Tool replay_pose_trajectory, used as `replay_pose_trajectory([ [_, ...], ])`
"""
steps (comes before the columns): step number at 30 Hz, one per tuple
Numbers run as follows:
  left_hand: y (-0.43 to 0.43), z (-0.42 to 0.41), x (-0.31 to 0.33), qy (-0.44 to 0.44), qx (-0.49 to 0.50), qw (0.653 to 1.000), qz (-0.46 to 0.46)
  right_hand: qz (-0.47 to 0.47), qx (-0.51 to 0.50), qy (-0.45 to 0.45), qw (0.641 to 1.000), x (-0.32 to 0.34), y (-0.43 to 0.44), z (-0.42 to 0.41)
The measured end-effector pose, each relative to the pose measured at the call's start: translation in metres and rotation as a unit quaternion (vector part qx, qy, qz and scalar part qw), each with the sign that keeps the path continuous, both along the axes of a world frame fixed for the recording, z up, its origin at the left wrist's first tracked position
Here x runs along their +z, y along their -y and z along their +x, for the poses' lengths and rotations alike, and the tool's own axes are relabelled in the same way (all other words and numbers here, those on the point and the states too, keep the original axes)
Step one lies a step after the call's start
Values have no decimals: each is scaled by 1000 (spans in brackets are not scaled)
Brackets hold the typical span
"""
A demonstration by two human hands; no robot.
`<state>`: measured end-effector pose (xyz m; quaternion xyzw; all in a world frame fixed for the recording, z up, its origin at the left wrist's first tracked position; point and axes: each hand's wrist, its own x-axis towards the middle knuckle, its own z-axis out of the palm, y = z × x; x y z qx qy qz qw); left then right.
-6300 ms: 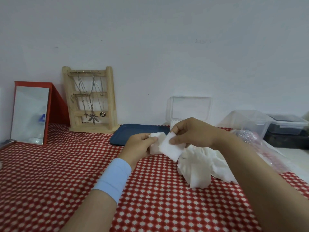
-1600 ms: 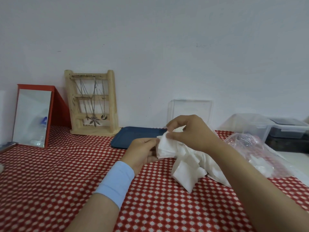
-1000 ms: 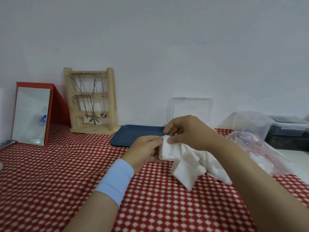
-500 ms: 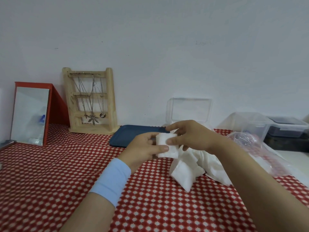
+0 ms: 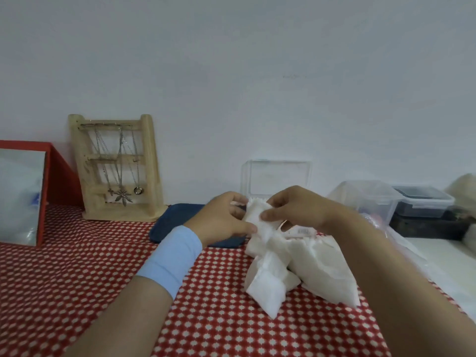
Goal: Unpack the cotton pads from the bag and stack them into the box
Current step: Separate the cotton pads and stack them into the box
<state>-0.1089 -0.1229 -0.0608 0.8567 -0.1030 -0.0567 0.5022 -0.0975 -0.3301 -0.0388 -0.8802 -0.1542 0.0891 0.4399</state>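
Since half a second ago both hands have lifted slightly toward the back edge of the tabletop, and the small squared wad of pads they held between them has been carried up against the clear box

Head view – the left hand (image 5: 223, 220), a pale blue wristband (image 5: 170, 261) on its wrist, is curled shut with thumb and fingers pinching the left side of a handful of cotton pads (image 5: 258, 217). The right hand (image 5: 296, 208) is also closed on that handful, thumb pressing from the front and fingers wrapped over the top; gripping from both sides probably keeps the soft squares aligned so they go in as a neat stack. Below the hands a loose heap of cotton pads (image 5: 296, 269) spills over the red dotted tablecloth (image 5: 77, 266) toward the front edge. The clear box (image 5: 277, 177) stands at the back edge by the wall, lid up, just behind the held pads, so the reach to it is short. How many pads are already inside is hidden by the hands. The crumpled plastic bag (image 5: 401, 243) lies toward the right edge, behind the right forearm

A dark blue tray (image 5: 177, 217) sits under the left hand – apparently unused. Further left, a wooden necklace stand (image 5: 116, 168) and a red-framed mirror (image 5: 23, 194) lean at the back, well apart from the work
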Motion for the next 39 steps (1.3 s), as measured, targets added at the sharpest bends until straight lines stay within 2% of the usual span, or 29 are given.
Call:
replay_pose_trajectory([
  [4,18,39,15,70,34,996,41,73,-118,20,990,23,32,29],
  [7,35,65,18,111,14,988,108,53,-168,30,984,26,52,47],
  [11,54,86,6,126,-78,958,246,10,-178,15,984,17,59,60],
  [16,55,109,-13,135,-99,921,350,-17,-133,-42,990,3,51,71],
  [18,50,113,-19,136,-90,926,340,-42,-113,-54,991,-2,43,72],
  [20,42,114,-22,141,-60,944,291,-67,-103,-45,991,-7,34,75],
  [24,25,112,-29,127,-52,955,263,-144,-98,31,984,-10,16,79],
  [28,17,107,-36,116,-43,968,220,-249,-84,77,962,-11,-2,78],
  [34,11,101,-39,131,-26,974,183,-379,-78,41,921,4,-4,74],
  [39,11,97,-40,122,-21,978,168,-435,-72,-6,897,3,-33,76],
])
